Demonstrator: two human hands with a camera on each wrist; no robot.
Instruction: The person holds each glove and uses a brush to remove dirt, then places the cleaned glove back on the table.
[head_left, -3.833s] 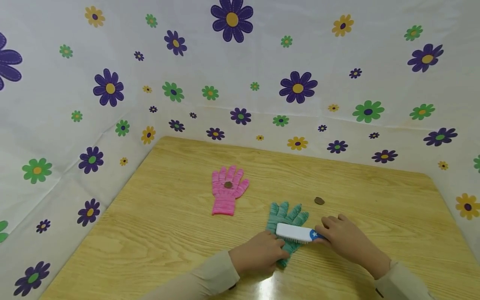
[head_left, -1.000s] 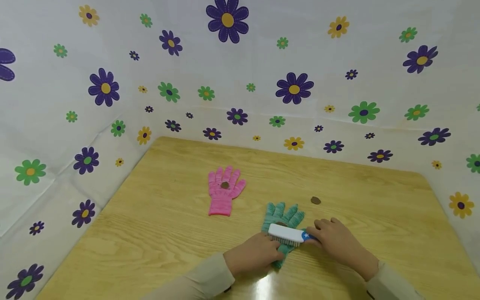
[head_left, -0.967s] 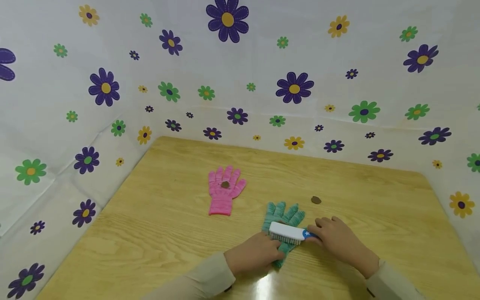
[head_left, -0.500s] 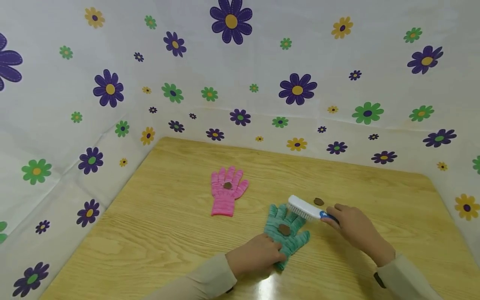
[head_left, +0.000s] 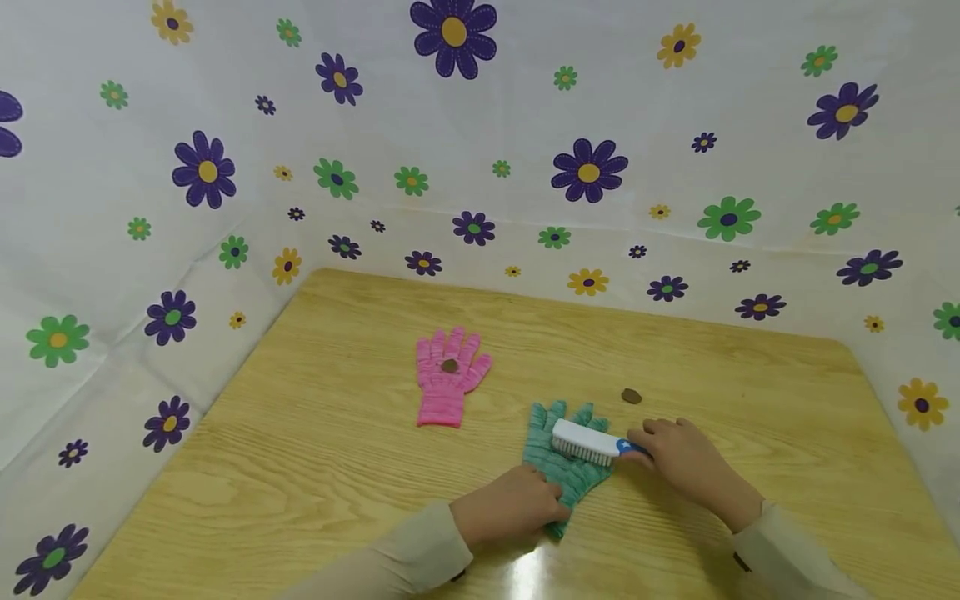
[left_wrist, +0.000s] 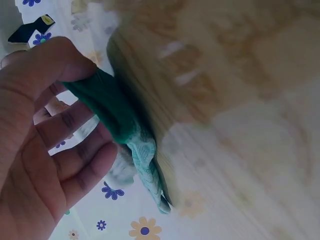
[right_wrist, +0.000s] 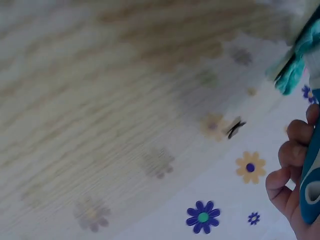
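A teal knit glove (head_left: 542, 450) lies on the table, fingers pointing away. My left hand (head_left: 510, 503) rests at its cuff; in the left wrist view the thumb and fingers pinch the dark green cuff edge (left_wrist: 102, 102). A scrub brush (head_left: 583, 438) with a white back, pale bristles and a blue handle lies across the glove's palm, bristles down. My right hand (head_left: 688, 460) grips its handle, and the right wrist view shows fingers (right_wrist: 292, 152) curled around the blue grip (right_wrist: 310, 175). The brush head hides the brown patch on the palm.
A pink knit glove (head_left: 441, 400) lies to the left, a small brown piece (head_left: 449, 365) on its palm. Another brown piece (head_left: 632, 396) sits on the wood-grain table (head_left: 315, 467) beyond my right hand. Flower-print sheeting (head_left: 480, 108) stands behind and along the left side.
The brush lay low on the teal palm, then shifted up and right over the fingers, baring the brown patch. It is now back down over the palm. My left hand stays at the cuff.
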